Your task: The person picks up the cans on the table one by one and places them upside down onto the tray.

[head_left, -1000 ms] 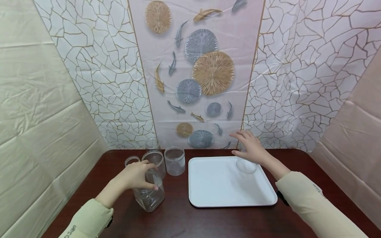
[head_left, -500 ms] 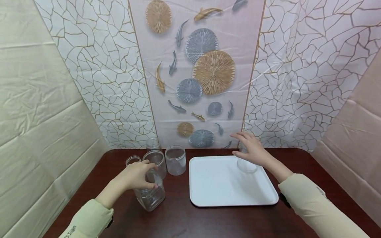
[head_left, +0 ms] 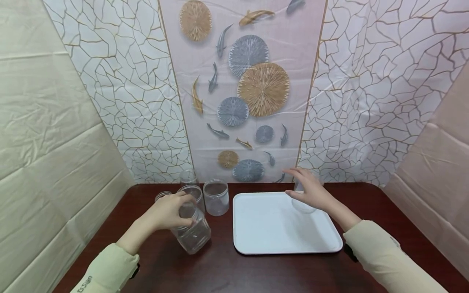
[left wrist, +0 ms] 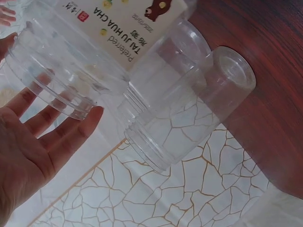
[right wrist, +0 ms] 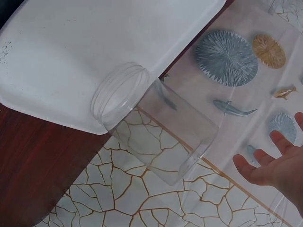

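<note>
My left hand [head_left: 165,213] holds a clear square plastic jar [head_left: 196,238] around its mouth, tilted over the table's left side. In the left wrist view a printed label [left wrist: 125,28] shows on this jar, and the fingertips lie along its threaded neck. At the tray's far right corner a clear jar [right wrist: 163,137] stands upside down, threaded mouth on the white tray [head_left: 271,228]. My right hand [head_left: 311,191] is beside that jar with fingers spread and nothing in its grasp; in the right wrist view a gap separates them.
Several clear jars stand at the back left, among them a round one [head_left: 216,199] near the tray and one [head_left: 188,177] against the patterned backdrop. Another jar is partly hidden behind my left hand. Fabric walls border the dark red table [head_left: 234,272].
My left hand has tilted the square jar, its base swinging right and up. My right hand has shifted down slightly beside the upside-down jar.
</note>
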`<state>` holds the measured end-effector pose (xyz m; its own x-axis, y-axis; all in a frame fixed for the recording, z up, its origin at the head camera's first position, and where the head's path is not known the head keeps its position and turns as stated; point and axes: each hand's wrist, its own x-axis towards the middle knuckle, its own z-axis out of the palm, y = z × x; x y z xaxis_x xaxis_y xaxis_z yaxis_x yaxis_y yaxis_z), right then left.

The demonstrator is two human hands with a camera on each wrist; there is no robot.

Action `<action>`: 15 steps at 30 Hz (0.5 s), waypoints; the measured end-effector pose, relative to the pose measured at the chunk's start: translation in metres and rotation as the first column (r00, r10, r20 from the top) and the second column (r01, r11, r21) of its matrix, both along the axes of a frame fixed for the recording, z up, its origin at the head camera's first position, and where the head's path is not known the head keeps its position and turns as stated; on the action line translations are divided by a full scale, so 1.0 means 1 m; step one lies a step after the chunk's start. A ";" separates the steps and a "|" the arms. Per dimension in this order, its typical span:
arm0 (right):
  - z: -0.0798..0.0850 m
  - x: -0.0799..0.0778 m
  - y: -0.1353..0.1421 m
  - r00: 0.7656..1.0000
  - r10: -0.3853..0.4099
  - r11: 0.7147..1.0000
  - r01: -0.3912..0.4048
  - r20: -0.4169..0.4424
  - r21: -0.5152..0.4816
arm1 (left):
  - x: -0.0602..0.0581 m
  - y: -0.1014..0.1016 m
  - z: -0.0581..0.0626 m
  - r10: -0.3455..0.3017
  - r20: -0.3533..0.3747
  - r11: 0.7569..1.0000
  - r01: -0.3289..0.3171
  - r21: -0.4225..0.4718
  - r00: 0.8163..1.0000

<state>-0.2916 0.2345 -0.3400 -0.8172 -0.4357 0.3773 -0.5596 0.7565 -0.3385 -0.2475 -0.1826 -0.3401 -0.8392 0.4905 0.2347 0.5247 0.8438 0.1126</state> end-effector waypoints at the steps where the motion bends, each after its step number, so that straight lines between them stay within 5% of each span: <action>1: 0.000 0.000 0.000 1.000 -0.001 1.000 0.001 0.000 0.000 | 0.000 0.000 0.000 0.000 -0.007 1.000 0.000 0.008 1.000; 15: 0.005 0.006 0.003 0.999 0.003 0.995 0.001 0.045 -0.096 | -0.005 -0.003 0.002 0.040 -0.036 0.978 -0.032 0.206 0.999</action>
